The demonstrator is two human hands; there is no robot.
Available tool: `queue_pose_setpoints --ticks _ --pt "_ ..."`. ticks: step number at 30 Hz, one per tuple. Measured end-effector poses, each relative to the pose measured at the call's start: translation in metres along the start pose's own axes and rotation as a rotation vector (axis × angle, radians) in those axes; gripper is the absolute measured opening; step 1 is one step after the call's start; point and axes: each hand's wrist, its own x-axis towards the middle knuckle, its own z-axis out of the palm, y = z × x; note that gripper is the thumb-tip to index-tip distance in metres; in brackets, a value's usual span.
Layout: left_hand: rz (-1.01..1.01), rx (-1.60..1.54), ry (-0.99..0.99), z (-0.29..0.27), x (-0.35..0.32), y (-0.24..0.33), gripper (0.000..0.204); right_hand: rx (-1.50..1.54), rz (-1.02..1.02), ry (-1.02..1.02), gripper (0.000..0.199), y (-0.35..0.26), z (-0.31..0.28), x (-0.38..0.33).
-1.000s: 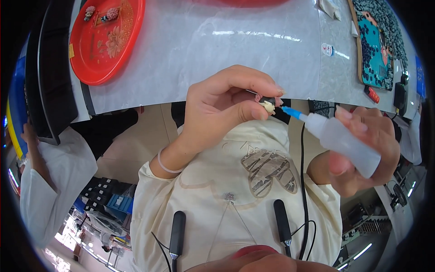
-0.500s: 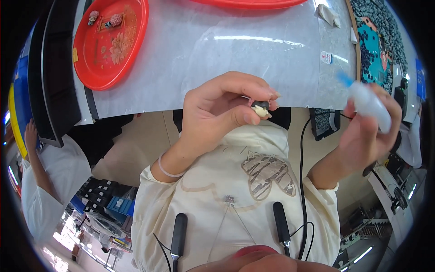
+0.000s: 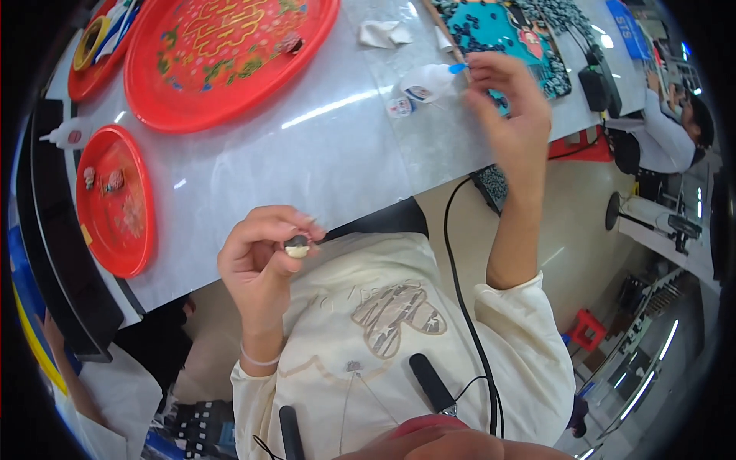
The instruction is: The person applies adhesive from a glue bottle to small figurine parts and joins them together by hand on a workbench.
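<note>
My left hand (image 3: 261,253) pinches a small figurine piece (image 3: 297,245), dark grey on top and cream below, between thumb and fingertips. It is held in front of my shirt, off the table's near edge. My right hand (image 3: 510,107) reaches over the right part of the table, fingers curved and apart. Beside its fingertips a white squeeze bottle (image 3: 429,83) with a blue tip lies on its side, the tip pointing at the hand. The fingers look free of the bottle, though the hand is slightly blurred.
A small red tray (image 3: 142,253) holds two small figurine pieces. The large red tray (image 3: 157,107) bears another one. A second white bottle (image 3: 69,135) stands at the left. A crumpled white cloth (image 3: 385,34) and a teal tray (image 3: 563,57) with dark bits lie at the back.
My right hand has moved forward over the table and let go of the white bottle, which now lies there. My left hand still holds the figurine piece. The view has turned and shifted.
</note>
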Motion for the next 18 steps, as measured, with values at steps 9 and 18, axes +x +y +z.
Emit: queue_pose_setpoints --ticks 9,18 --pt "0.002 0.079 0.004 0.012 0.001 -0.004 0.027 -0.825 0.242 0.051 0.012 0.054 -0.089 0.019" --pt "0.046 0.139 0.053 0.007 -0.002 -0.006 0.027 -0.843 0.163 0.04 0.017 0.056 -0.08 0.021"
